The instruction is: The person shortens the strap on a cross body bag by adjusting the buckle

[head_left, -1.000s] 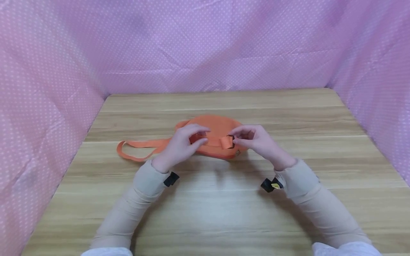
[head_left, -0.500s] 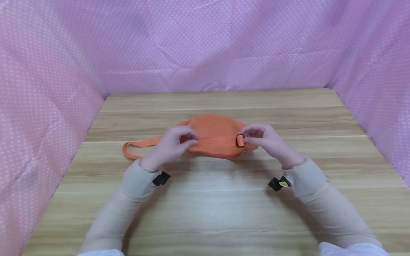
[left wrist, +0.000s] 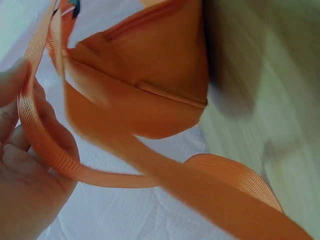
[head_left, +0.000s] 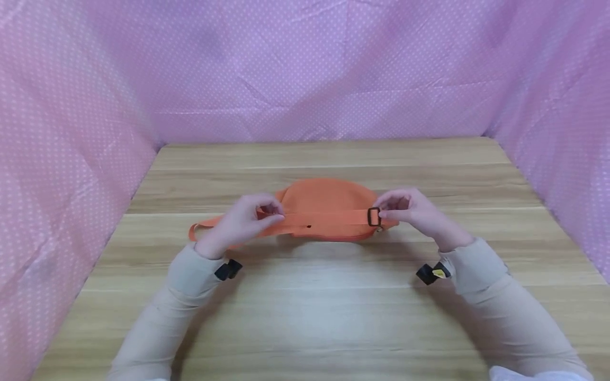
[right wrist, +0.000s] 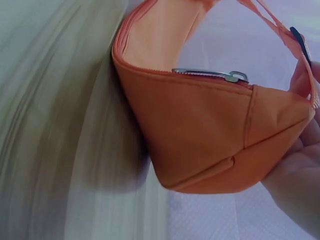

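Observation:
An orange waist pack (head_left: pixel 329 196) stands on the table, its strap (head_left: pixel 329 218) stretched across the near side between my hands. My left hand (head_left: pixel 238 225) pinches the strap between thumb and fingers. In the left wrist view, a loop of strap (left wrist: pixel 112 180) runs over those fingers and hangs loose. My right hand (head_left: pixel 416 217) pinches the strap end beside the black slider buckle (head_left: pixel 369 217), at the pack's right corner. The right wrist view shows the metal zipper pull (right wrist: pixel 205 73) along the pack's top edge.
The wood-grain table (head_left: pixel 314 312) lies beneath both arms. Pink dotted cloth (head_left: pixel 305 69) hangs behind it and along both sides. A loose strap loop (head_left: pixel 194 231) lies left of the pack, partly behind the left hand.
My hands have moved apart, left hand leftward and right hand rightward. The strap between them has straightened, and the buckle and pack have shifted right.

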Tool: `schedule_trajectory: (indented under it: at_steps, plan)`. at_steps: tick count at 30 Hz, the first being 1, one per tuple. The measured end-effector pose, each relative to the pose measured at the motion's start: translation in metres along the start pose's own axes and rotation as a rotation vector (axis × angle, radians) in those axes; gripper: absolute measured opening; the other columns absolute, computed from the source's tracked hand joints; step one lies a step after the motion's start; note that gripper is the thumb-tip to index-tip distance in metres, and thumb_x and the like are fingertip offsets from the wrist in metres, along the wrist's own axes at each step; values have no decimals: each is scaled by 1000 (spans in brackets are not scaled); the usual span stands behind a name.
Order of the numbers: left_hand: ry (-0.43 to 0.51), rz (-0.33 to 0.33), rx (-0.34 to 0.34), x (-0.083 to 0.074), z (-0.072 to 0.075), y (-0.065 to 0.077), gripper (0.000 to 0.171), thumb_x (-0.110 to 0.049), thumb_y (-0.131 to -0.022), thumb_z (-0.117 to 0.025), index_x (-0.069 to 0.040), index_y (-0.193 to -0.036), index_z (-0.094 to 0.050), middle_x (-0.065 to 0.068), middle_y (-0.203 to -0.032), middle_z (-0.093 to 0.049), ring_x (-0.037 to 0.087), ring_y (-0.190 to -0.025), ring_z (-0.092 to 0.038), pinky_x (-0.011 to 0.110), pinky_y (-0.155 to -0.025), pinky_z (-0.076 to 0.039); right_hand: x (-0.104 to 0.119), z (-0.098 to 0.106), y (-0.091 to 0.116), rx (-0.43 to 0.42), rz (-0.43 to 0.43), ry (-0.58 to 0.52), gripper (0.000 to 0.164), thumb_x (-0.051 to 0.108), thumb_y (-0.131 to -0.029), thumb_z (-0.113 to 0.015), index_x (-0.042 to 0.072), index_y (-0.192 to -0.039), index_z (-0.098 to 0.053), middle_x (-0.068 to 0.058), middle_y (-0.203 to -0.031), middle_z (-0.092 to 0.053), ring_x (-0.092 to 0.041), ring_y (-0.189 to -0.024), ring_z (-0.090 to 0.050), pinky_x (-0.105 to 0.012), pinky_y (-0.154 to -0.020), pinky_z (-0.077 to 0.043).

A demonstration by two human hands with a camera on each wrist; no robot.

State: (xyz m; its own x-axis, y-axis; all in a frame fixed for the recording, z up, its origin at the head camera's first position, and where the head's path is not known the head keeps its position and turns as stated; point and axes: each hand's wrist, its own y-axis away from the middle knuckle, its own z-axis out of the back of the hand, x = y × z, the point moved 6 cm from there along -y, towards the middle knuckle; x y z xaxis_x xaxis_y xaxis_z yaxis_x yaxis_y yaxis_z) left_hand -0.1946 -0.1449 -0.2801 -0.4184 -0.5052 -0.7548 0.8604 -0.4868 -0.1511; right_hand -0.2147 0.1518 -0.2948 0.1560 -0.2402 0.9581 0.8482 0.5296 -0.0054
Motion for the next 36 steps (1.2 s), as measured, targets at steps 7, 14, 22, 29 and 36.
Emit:
schedule_trajectory:
  at_steps: [7, 14, 22, 29, 36]
  plan:
    - [-50, -156, 30, -3, -22, -4, 9, -8, -83, -72, -10, -90, -66, 0, -93, -63, 13, -92, -56, 31, -85, -49, -15, 5, 2, 53, -99, 66, 20, 4, -88, -62, 5, -107, -68, 11, -89, -68, -6, -81, -61, -22, -71, -48]
    - [-121, -263, 73, -1, -38, -11, 7, -9, -84, -71, -11, -90, -68, 5, -109, -63, 16, -108, -55, 34, -93, -46, -34, 12, -6, 121, -170, 189, 27, 6, -90, -59, -6, -114, -62, -3, -98, -69, -5, -87, -62, -25, -76, -50]
    - [-196, -207, 184, 11, -43, -37, 7, -8, -86, -68, -9, -93, -66, -1, -89, -64, 13, -83, -56, 29, -81, -50, -50, 27, -36, 119, -225, 265, 26, 4, -90, -54, -9, -112, -58, -11, -97, -66, -8, -79, -61, -27, -70, -53]
    - [-149, 24, 232, 33, -35, -53, 21, -12, -91, -63, -10, -112, -63, 1, -108, -63, 16, -100, -59, 33, -90, -49, -50, 36, -50, 82, -243, 360, 26, 4, -89, -54, -5, -112, -61, -14, -101, -66, -9, -83, -59, -24, -72, -50]
    - [-176, 31, 239, 40, -29, -48, 22, -21, -95, -57, -15, -115, -66, -3, -111, -65, 14, -103, -58, 34, -92, -47, -52, 40, -40, 77, -216, 329, 23, 1, -89, -55, -7, -110, -61, -14, -99, -66, -8, -83, -60, -24, -74, -52]
